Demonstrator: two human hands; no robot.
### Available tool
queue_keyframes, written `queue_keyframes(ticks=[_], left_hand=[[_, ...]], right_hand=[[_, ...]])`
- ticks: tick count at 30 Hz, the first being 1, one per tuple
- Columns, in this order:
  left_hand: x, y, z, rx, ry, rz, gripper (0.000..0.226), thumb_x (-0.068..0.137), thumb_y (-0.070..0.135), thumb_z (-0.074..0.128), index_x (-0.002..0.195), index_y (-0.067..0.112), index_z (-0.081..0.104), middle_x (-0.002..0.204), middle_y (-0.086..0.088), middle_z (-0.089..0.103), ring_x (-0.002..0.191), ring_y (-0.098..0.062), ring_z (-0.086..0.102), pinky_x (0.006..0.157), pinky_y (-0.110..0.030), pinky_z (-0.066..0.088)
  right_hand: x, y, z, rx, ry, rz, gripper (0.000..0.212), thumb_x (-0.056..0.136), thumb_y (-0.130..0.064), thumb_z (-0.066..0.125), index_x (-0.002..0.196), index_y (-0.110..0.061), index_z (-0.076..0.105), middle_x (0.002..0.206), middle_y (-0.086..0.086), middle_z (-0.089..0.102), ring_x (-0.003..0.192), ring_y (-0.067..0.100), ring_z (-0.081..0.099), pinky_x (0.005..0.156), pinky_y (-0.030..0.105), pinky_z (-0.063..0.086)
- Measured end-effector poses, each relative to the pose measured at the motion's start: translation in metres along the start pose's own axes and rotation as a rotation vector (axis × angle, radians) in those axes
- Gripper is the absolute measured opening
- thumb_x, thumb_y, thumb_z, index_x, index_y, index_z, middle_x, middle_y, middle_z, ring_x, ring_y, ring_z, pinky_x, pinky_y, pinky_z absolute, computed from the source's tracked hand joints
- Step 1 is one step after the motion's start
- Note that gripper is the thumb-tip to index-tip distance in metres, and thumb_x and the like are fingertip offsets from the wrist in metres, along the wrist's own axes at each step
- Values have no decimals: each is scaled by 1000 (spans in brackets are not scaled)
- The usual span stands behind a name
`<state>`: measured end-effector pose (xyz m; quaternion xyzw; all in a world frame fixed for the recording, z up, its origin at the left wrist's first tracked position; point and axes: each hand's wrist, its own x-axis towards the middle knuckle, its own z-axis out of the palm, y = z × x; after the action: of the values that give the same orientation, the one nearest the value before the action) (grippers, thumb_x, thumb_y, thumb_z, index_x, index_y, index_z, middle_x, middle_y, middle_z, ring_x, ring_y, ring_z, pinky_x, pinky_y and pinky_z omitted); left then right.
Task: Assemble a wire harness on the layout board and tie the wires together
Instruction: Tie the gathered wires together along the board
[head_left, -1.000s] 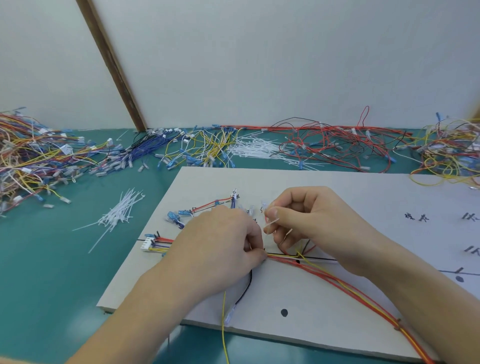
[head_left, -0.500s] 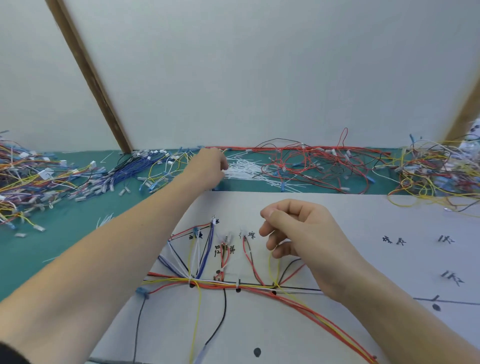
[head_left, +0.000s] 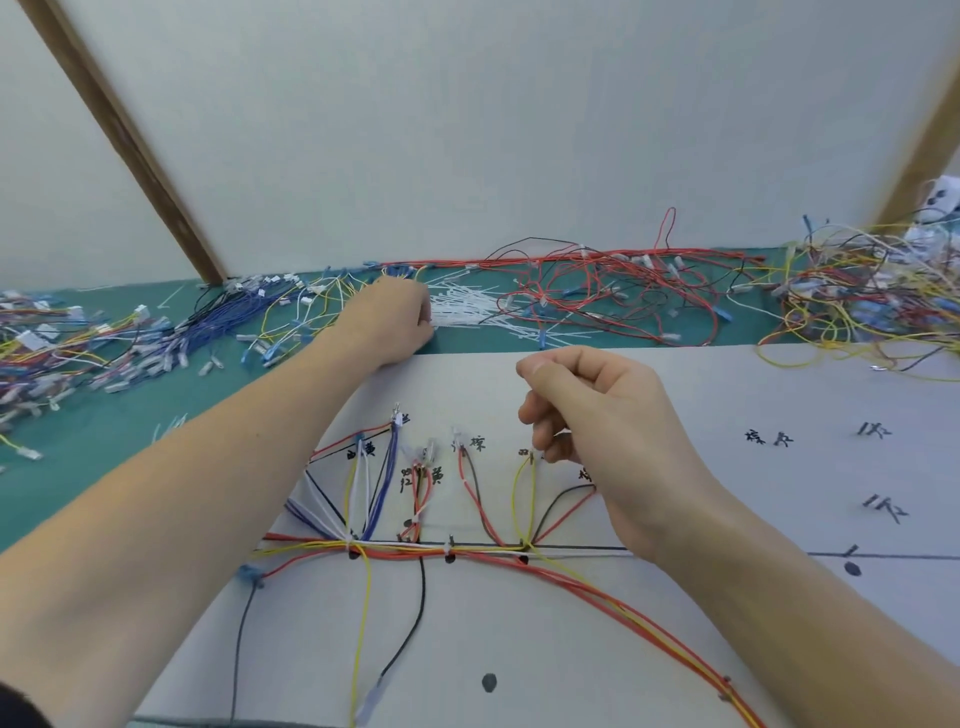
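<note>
Grey layout board (head_left: 675, 649) lies nearest, carrying the wire harness (head_left: 467, 551): red, yellow, black and blue wires run along a drawn black line and branch toward handwritten marks. Above the branches hovers the right hand (head_left: 592, 421), fingers curled narrow with thumb against forefinger; whether it pinches anything I cannot tell. Farther off, on the green table (head_left: 104, 431), the left hand (head_left: 395, 322) rests fingers closed upon the near end of the white cable ties (head_left: 467, 306), beside loose red wires (head_left: 613, 291).

L hand (head_left: 397, 319) fingertips hidden among ties (head_left: 467, 306) at 12 o'clock; grip unclear. R hand (head_left: 597, 415) curled, contents hidden. Board (head_left: 675, 649) cut off at 6.
</note>
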<state>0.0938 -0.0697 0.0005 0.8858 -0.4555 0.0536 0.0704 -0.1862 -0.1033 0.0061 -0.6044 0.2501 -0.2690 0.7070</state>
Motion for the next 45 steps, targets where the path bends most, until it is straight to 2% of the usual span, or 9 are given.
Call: queue_keyframes(ticks=[8,16,21,24,31,35,38,41,45], left_hand=[[-2,-4,1,-40,18,14,9,94,18,63,90,16,71,98,-5,73,97,-29,66,85,-43,56],[1,-8,0,-150,-19,-7,6,92,19,76,96,16,78,95,-4,75,92,-24,68,85,-37,56],[2,-1,-2,38,-108,57,10,102,22,61,102,16,69,109,-6,71,102,-30,65,90,-43,55],[-2,-2,-3,75,-68,103,11,101,20,53,99,18,63,107,-5,69,98,-28,62,85,-42,54],[-8,-2,-1,-271,269,15,14,99,14,53,102,9,66,88,-2,67,88,-30,64,79,-41,53],[-14,6,-12,-373,289,-23,12,98,9,60,99,10,72,82,1,65,83,-21,64,83,-37,54],[-32,23,-26,-648,319,-96,12,94,9,69,93,19,74,75,3,69,67,-8,61,73,-26,54],[-72,50,-41,-920,265,-14,11,92,9,73,91,19,78,73,2,74,63,-6,62,59,-16,48],[-129,77,-50,-1087,31,198,16,90,5,75,92,19,81,73,1,76,62,-5,63,55,-11,45]], right_hand=[[0,0,0,1,16,-2,14,98,-21,67,87,-14,72,66,1,68,53,13,56,47,21,46],[1,2,1,-13,-3,2,14,98,-21,67,86,-15,73,66,0,69,53,13,56,48,20,46],[1,0,-1,-10,7,7,14,98,-21,67,86,-15,73,66,0,68,52,12,56,48,20,46],[1,-1,-2,-7,14,8,15,97,-21,68,84,-16,72,66,0,68,52,12,55,48,20,46],[3,-1,-4,23,40,39,15,97,-21,67,84,-16,71,66,-2,66,52,10,53,47,20,45],[3,-1,-3,24,46,46,13,97,-22,67,89,-14,72,66,-3,67,52,10,54,47,20,45],[4,-2,-5,24,67,41,13,98,-25,67,91,-15,73,69,-4,69,52,10,54,48,20,46],[5,-3,-6,57,46,25,14,97,-29,70,98,-16,75,74,-5,72,53,10,57,51,21,48],[4,-1,-3,109,-40,-47,17,98,-26,68,106,-12,75,75,-2,69,57,10,57,55,23,49]])
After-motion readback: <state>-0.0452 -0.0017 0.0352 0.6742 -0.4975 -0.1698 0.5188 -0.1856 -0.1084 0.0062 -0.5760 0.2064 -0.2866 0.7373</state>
